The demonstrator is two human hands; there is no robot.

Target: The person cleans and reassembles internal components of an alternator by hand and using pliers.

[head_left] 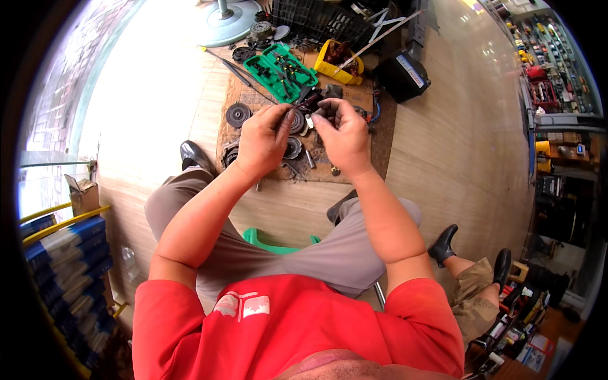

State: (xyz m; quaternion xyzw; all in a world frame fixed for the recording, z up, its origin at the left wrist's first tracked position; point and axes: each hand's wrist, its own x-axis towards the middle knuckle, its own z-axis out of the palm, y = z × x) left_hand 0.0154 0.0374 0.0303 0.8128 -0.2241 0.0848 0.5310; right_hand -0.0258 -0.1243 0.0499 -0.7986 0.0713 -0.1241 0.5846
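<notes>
My left hand (268,136) is closed in a pinch over the work board, on something small and thin that I cannot make out. My right hand (342,136) is just to its right, fingers curled and closed; what it holds is unclear. A small pale piece (309,121) shows beside its thumb. Under and around my hands lie a worn wooden board (373,158), a dark ribbed disc (238,115), a round dark cover (292,148), a metal cylinder (310,159) and dark parts behind my fingers. An open green tool case (277,68) lies beyond them.
A yellow bin (337,57), black crate (320,19), black battery-like box (401,75) and fan base (225,25) stand at the back. Stacked blue boxes (66,266) are left, stocked shelves (544,76) right. Another person's legs (472,288) are at lower right.
</notes>
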